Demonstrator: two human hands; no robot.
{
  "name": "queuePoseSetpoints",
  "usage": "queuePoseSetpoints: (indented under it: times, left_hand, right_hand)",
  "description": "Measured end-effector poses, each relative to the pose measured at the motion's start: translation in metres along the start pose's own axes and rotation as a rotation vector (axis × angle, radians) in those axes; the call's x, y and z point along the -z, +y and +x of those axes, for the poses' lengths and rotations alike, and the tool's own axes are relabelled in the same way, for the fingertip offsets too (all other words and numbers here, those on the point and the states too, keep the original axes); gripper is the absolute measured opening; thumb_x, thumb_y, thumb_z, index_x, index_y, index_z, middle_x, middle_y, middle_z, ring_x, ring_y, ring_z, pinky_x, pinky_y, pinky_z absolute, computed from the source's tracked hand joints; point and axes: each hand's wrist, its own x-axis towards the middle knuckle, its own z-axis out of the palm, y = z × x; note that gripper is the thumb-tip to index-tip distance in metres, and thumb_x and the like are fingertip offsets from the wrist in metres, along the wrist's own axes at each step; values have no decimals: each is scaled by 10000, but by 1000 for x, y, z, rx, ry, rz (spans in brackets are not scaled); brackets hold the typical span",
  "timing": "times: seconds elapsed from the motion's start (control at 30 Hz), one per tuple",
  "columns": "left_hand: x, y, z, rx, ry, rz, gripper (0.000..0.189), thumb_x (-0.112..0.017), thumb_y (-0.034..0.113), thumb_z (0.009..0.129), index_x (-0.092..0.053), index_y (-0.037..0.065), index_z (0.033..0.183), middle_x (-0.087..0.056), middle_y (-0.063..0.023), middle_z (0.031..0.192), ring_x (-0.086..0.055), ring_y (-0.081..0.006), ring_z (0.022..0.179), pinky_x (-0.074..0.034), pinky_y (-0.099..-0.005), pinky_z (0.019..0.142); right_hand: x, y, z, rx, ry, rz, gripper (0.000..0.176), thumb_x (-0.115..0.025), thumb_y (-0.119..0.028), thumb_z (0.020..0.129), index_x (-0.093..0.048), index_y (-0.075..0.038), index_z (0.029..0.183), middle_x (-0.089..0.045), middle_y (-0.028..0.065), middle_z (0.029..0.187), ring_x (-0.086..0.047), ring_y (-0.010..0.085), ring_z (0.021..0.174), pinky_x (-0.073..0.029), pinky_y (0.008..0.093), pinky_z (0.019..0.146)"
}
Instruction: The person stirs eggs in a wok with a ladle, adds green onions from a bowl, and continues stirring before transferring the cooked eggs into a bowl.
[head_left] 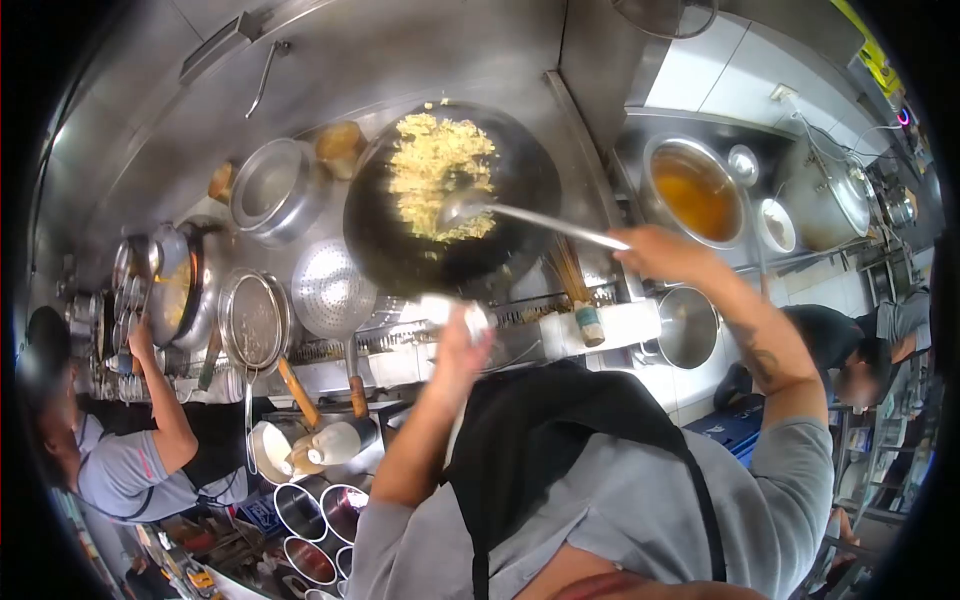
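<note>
A long-handled ladle point(555, 222) is gripped in my right hand point(655, 254), its bowl in yellow, grainy food point(435, 165) that looks like egg fried rice. The food lies in a large black wok point(525, 170), mostly toward the far side. At the wok's near edge, my left hand point(462, 350) is closed on a white cloth point(440, 308). Both hand and cloth are smeared by motion, and whether they touch the wok's rim is hard to make out.
Left of the wok are a perforated skimmer point(330, 285), a mesh strainer point(253, 318) and a metal pot point(270, 190). A bamboo brush point(573, 280) and a pot of amber liquid point(695, 190) stand right. A co-worker point(150, 455) works at another wok on the left.
</note>
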Motion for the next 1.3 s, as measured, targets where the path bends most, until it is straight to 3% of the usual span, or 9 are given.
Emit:
queuePoseSetpoints:
  times: [0.2, 0.4, 0.67, 0.87, 0.97, 1.13, 1.2, 1.27, 1.3]
  left_hand:
    - [-2, 57, 120, -62, 16, 47, 84, -560, 196, 831, -535, 122, 862, -573, -27, 714, -506, -161, 582, -353, -256, 414]
    - [9, 62, 134, 127, -161, -33, 69, -580, 185, 812, -548, 127, 828, -603, -58, 747, -512, -181, 594, -394, -277, 431]
    - [-5, 41, 90, 34, 13, 1, 88, -550, 177, 850, -550, 103, 898, -594, -85, 745, -531, -202, 623, -433, -275, 463]
    - [-49, 22, -39, 113, 72, -78, 97, -486, 203, 915, -542, 128, 940, -579, -63, 749, -529, -167, 580, -390, -243, 414]
    - [-18, 42, 30, -286, -141, 403, 92, -475, 168, 903, -539, 105, 925, -576, -63, 748, -528, -164, 580, -388, -242, 421]
    - [-52, 20, -45, 27, -58, -50, 95, -463, 147, 898, -531, 89, 933, -580, -50, 754, -535, -156, 605, -381, -248, 429]
    - [-36, 28, -1, 19, -109, -94, 95, -470, 161, 901, -528, 106, 951, -583, -46, 757, -537, -151, 617, -383, -254, 428]
    - [25, -6, 60, -382, -179, 451, 118, -485, 178, 890, -526, 129, 990, -573, -42, 768, -534, -141, 632, -385, -257, 428]
    - [30, -26, 36, -185, -84, 234, 140, -489, 182, 888, -528, 132, 1012, -570, -42, 769, -532, -140, 630, -390, -259, 431]
  right_hand:
    - [-20, 39, 97, -94, 371, -22, 298, -504, -238, 915, -585, 24, 1034, -643, 223, 814, -638, 369, 746, -495, 458, 720]
    - [-101, -36, 180, -153, 120, 726, 233, -500, -254, 935, -562, -44, 1014, -484, 7, 590, -468, 98, 462, -375, 271, 377]
    - [-30, 6, 59, -22, 134, -75, 259, -480, -219, 936, -545, -4, 1065, -638, 193, 793, -633, 338, 703, -503, 430, 613]
    - [-17, -10, 29, 150, 196, -45, 391, -494, -213, 927, -481, 3, 1253, -629, 249, 887, -612, 409, 812, -481, 452, 722]
    - [-11, -14, -6, 178, -18, 28, 356, -493, -236, 937, -503, -22, 1222, -564, 151, 750, -557, 247, 624, -459, 366, 592]
    - [23, 8, -16, 194, -265, 176, 277, -497, -255, 944, -544, -41, 1113, -506, 57, 647, -452, 111, 465, -400, 295, 447]
    - [19, 4, 17, -1, -253, 62, 271, -503, -249, 937, -545, -24, 1083, -590, 105, 727, -555, 199, 521, -460, 347, 513]
    - [-11, 24, 56, 230, 121, -73, 283, -503, -236, 931, -542, -7, 1093, -634, 197, 829, -629, 338, 697, -498, 415, 652]
    - [-12, 15, 51, 192, 168, -60, 285, -502, -233, 930, -541, -2, 1092, -630, 218, 851, -620, 365, 751, -492, 427, 690]
